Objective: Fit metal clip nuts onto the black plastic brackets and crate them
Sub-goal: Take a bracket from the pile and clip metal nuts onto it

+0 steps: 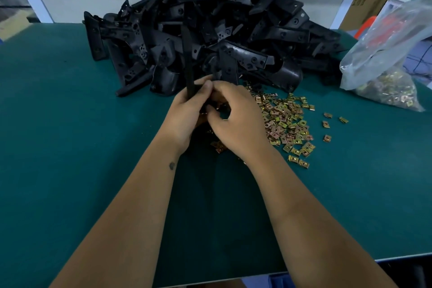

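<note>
A: Fitting step, item one: left hand (187, 112) grips a black bracket (190, 82) upright above the counter (70, 124), in front of the bracket heap (210, 25).

B: Right hand (236, 117)?

A: Fingers curled at the bracket's lower end, likely pressing a clip nut on; the nut itself is hidden.

B: Stock?

A: Loose clip nuts (287, 124) just right of the hands; bagged nuts (385, 91) farther right. No crate in view.

B: Next?

A: Probably seat the nut fully, then find the crate.
</note>
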{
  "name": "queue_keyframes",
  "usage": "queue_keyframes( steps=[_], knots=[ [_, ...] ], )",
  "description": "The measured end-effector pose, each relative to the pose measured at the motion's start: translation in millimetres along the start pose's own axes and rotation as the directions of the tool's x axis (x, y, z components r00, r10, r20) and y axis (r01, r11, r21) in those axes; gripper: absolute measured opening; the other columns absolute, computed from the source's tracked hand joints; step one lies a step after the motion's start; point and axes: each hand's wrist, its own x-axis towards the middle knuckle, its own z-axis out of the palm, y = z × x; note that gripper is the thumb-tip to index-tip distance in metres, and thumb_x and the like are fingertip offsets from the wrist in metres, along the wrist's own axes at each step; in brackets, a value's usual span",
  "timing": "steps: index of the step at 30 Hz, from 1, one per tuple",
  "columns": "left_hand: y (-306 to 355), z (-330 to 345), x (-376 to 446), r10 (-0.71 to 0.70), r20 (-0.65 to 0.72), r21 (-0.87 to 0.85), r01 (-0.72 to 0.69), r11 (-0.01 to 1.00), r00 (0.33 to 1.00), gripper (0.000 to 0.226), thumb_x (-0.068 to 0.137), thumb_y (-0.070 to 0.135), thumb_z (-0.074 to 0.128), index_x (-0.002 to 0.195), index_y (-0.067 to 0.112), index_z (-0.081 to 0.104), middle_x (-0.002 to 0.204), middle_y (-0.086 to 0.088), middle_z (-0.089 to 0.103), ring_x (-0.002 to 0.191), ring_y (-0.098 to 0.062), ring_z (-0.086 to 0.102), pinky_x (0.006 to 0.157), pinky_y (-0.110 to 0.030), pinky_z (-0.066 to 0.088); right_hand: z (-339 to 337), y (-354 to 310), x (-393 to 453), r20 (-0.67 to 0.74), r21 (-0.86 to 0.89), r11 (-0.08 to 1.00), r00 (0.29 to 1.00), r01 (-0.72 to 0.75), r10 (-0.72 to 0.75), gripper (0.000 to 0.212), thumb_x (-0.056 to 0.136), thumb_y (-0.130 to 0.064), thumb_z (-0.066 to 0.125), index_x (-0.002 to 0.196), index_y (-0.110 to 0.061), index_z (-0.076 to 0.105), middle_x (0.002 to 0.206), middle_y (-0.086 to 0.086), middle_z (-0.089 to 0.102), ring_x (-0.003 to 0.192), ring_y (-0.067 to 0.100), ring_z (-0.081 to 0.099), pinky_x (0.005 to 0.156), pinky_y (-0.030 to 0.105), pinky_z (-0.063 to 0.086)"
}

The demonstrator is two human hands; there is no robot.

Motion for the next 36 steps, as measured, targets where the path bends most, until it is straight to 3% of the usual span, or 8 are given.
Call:
queue_keyframes(
  steps=[2,6,10,14,17,24,30,36],
  knots=[
    [-0.6,1.1,3.1,-0.013,-0.092,-0.075,0.006,0.997,0.996,0.022,0.104,0.025,0.049,0.108,0.026,0.07,0.1,0.001,0.077,0.096,-0.015,0.073,0.076,-0.034,0.059,-3.2,0.5,1.3,-0.054,0.007,1.0,0.998,-0.021,0.021,0.031,0.087,-0.016,0.06,0.118,-0.019,0.064,0.098,-0.007,0.064,0.096,0.012,0.055,0.082,0.035,0.049],
    [3.4,-5.3,9.4,-0.045,-0.227,-0.208,-0.003,0.978,0.973,0.02,0.105,0.023,0.046,0.113,0.013,0.061,0.096,-0.009,0.076,0.087,-0.024,0.074,0.068,-0.038,0.06,-9.2,4.6,4.0,-0.113,-0.044,0.991,0.986,-0.13,0.124,0.024,0.089,-0.009,0.055,0.109,-0.017,0.065,0.094,-0.007,0.063,0.091,0.014,0.057,0.078,0.036,0.05],
    [6.5,-12.6,9.7,-0.076,-0.279,-0.28,-0.006,0.96,0.957,0.011,0.102,0.02,0.054,0.105,0.011,0.059,0.082,-0.006,0.074,0.081,-0.024,0.075,0.06,-0.031,0.059,-6.3,9.6,4.7,0.037,-0.23,0.966,0.991,-0.115,0.127,0.018,0.089,-0.012,0.054,0.097,-0.015,0.07,0.095,-0.002,0.066,0.097,0.019,0.055,0.083,0.035,0.045],
    [5.0,-13.7,8.7,-0.048,-0.252,-0.216,-0.008,0.976,0.966,0.007,0.093,0.014,0.068,0.088,0.014,0.063,0.078,-0.002,0.072,0.077,-0.019,0.072,0.057,-0.025,0.055,3.0,9.0,2.0,0.273,-0.393,0.92,0.956,0.004,0.112,0.037,0.091,-0.037,0.056,0.121,-0.019,0.066,0.114,0.001,0.062,0.111,0.024,0.047,0.093,0.037,0.04],
    [5.6,-14.5,8.3,-0.039,-0.237,-0.214,-0.013,0.977,0.971,0.012,0.087,0.011,0.074,0.084,0.019,0.065,0.077,0.001,0.073,0.078,-0.019,0.072,0.055,-0.023,0.054,7.4,11.1,1.2,0.327,-0.477,0.876,0.939,0.066,0.107,0.045,0.092,-0.049,0.054,0.128,-0.023,0.062,0.118,0.001,0.057,0.115,0.026,0.041,0.095,0.038,0.036],
    [7.6,-12.3,5.9,-0.048,-0.191,-0.2,0.009,0.98,0.98,0.028,0.081,0.007,0.078,0.102,0.017,0.061,0.08,0.001,0.075,0.077,-0.017,0.074,0.052,-0.022,0.052,4.6,7.8,2.7,0.271,-0.422,0.907,0.956,0.016,0.109,0.022,0.09,-0.027,0.059,0.107,-0.02,0.071,0.1,0.001,0.061,0.102,0.026,0.047,0.086,0.035,0.036],
    [9.2,-11.7,5.9,-0.079,-0.205,-0.2,0.037,0.979,0.976,0.036,0.079,0.009,0.08,0.106,0.02,0.059,0.081,0.003,0.074,0.071,-0.011,0.071,0.05,-0.019,0.05,2.6,6.8,4.3,0.2,-0.296,0.95,0.966,-0.098,0.162,0.02,0.086,-0.009,0.06,0.102,-0.017,0.068,0.095,0.002,0.06,0.094,0.025,0.054,0.081,0.035,0.043],
    [9.9,-9.4,4.3,-0.114,-0.159,-0.268,0.068,0.961,0.981,0.03,0.078,0.011,0.079,0.1,0.021,0.061,0.078,0.004,0.074,0.069,-0.009,0.07,0.048,-0.018,0.049,-2.2,6.4,9.2,0.033,0.091,0.942,0.946,-0.324,0.322,0.019,0.089,-0.007,0.061,0.096,-0.021,0.071,0.095,-0.003,0.065,0.086,0.009,0.06,0.077,0.021,0.048]
  ],
)
